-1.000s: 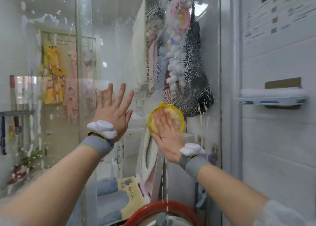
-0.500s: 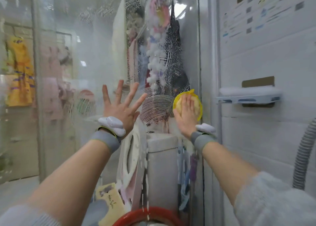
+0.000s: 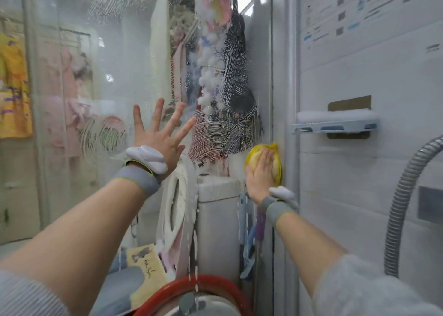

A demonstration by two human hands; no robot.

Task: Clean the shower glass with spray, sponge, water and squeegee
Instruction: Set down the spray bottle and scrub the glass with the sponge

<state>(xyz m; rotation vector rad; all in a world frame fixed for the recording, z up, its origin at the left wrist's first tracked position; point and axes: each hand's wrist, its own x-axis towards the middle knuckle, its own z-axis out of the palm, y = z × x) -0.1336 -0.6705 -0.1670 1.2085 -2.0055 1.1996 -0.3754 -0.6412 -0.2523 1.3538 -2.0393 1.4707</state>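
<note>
The fingers (image 3: 266,156) of the right hand (image 3: 260,172) lie straight and close together, pressed flat on the round yellow sponge (image 3: 275,162), which sits against the wet shower glass panel (image 3: 115,59) at its right edge, just beside the white vertical frame strip (image 3: 291,100). The fingers (image 3: 158,114) of the left hand (image 3: 159,138) are spread wide and straight, the palm turned to the glass — whether the tips touch it I cannot tell. Both wrists carry a grey wristband with a white plastic device on top (image 3: 146,157). Around the sponge and above it the glass is covered with white soap foam (image 3: 211,83), drawn in thin curved streaks, and some foam runs down in drips below. Through the glass one sees hanging clothes, dark and pink ones in the middle and a yellow garment (image 3: 14,88) far to the left, and lower down a white toilet tank (image 3: 218,191) with a lifted white seat beside it. On the right stands a white tiled wall (image 3: 383,76) with a pale blue plastic shelf (image 3: 335,124) fixed on it, and a grey ribbed shower hose (image 3: 402,200) curves down near the right edge. At the bottom, near the person, is the rim of a red plastic basin (image 3: 215,284) — foam drips fall toward it.
</note>
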